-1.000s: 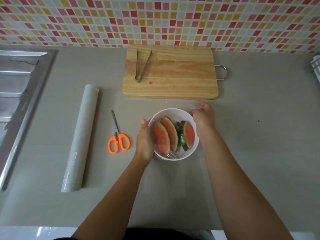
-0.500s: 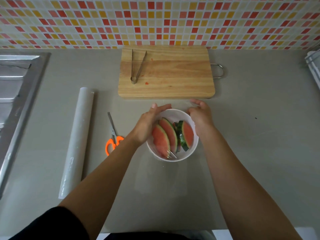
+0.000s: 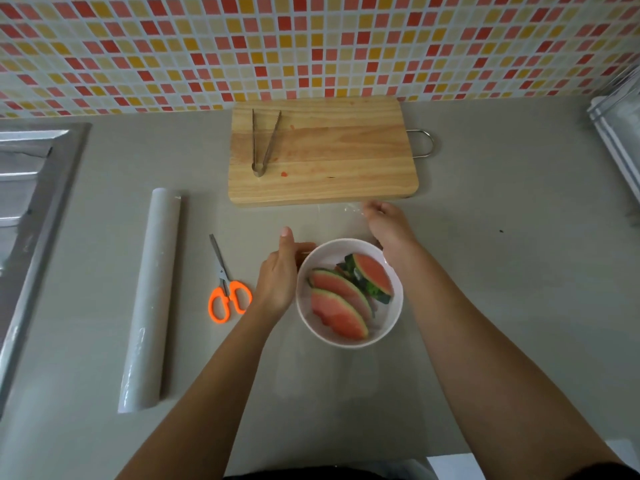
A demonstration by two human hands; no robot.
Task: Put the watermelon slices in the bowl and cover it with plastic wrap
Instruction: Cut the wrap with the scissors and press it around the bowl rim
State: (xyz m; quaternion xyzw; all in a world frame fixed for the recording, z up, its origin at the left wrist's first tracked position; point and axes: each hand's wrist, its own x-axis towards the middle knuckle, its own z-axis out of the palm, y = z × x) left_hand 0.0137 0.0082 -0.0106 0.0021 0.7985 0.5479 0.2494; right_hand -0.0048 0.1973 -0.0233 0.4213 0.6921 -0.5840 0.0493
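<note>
A white bowl (image 3: 396, 315) stands on the grey counter with three watermelon slices (image 3: 337, 315) lying in it. A clear sheet of plastic wrap (image 3: 348, 208) lies over the bowl and reaches the counter on its near and far sides. My left hand (image 3: 277, 278) cups the bowl's left side, thumb pointing away from me. My right hand (image 3: 388, 226) is beyond the bowl's far right rim, just short of the cutting board, and pinches the far edge of the sheet.
A roll of plastic wrap (image 3: 150, 299) lies at the left, with orange-handled scissors (image 3: 227, 292) between it and the bowl. A wooden cutting board (image 3: 332, 150) with metal tongs (image 3: 265, 143) sits against the tiled wall. A steel sink (image 3: 27, 202) is far left, a rack (image 3: 620, 133) far right.
My left hand came off the bowl's far left rim and dropped to its left side. My right hand moved away from the rim toward the cutting board with the wrap's edge.
</note>
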